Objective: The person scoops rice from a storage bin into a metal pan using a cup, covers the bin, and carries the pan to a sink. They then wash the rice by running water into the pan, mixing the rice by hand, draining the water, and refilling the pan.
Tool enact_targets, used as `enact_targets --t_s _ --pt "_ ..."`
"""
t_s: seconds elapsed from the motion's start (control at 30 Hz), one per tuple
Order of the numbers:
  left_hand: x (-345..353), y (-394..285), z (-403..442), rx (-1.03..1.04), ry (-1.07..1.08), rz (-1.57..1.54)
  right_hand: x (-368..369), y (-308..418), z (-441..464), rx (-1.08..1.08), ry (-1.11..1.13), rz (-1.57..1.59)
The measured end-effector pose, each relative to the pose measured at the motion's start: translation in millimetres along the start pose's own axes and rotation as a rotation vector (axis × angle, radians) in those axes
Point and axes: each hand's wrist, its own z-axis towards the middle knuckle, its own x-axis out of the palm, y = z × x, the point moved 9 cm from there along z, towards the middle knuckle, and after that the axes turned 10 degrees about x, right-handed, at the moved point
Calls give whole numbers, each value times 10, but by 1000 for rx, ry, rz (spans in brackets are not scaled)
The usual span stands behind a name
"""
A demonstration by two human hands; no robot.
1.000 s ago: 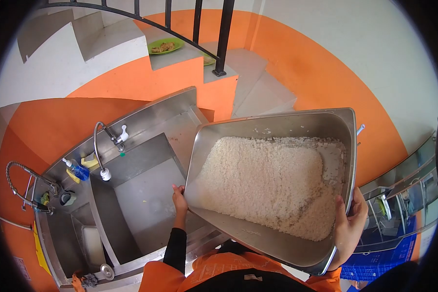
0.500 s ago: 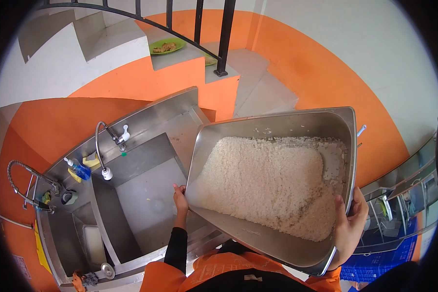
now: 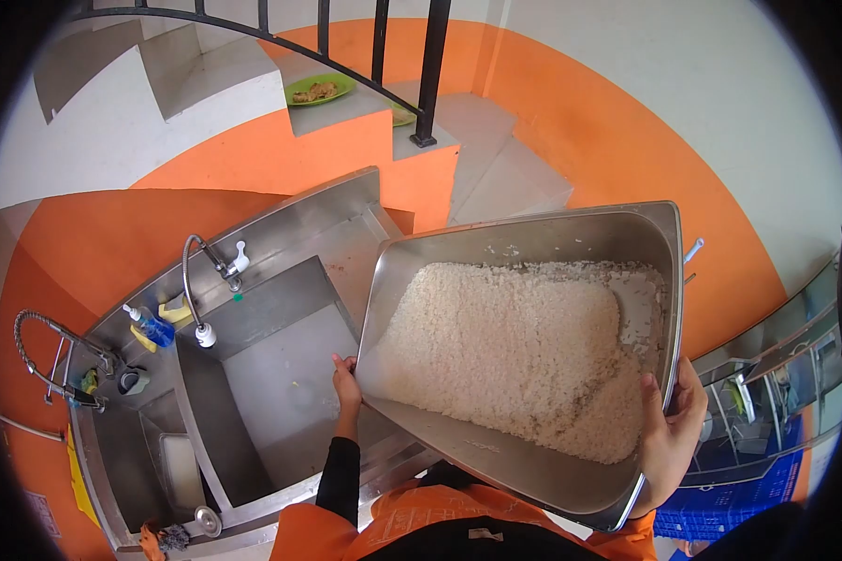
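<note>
A deep rectangular steel pan point(image 3: 524, 229) is held up in front of me, its opening tilted toward my view. Damp-looking white rice point(image 3: 505, 346) covers most of its bottom, with a bare patch near the right end. My left hand point(image 3: 346, 381) grips the pan's left end; some of its fingers are hidden behind the wall. At the right end, my right hand point(image 3: 672, 435) is closed around the rim, thumb on the inner side and fingers outside. Left of the pan, the large sink basin point(image 3: 225, 411) holds cloudy water point(image 3: 285, 383).
A curved tap point(image 3: 196, 280) and a spring-hose tap point(image 3: 47, 337) stand behind the sink. A blue soap bottle point(image 3: 154, 327) is on its ledge. A green plate point(image 3: 346, 84) of food rests on the stairs. Blue crates point(image 3: 730, 500) and a metal rack point(image 3: 767, 402) are at right.
The pan's right end has risen very slightly. Both hands keep the same hold, and the rice lies as before.
</note>
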Motion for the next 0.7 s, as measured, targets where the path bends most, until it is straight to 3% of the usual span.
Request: enact_targets --t_s 0.7 --pt "12 -43 -24 -9 -17 -8 24 104 -6 -27 -33 -30"
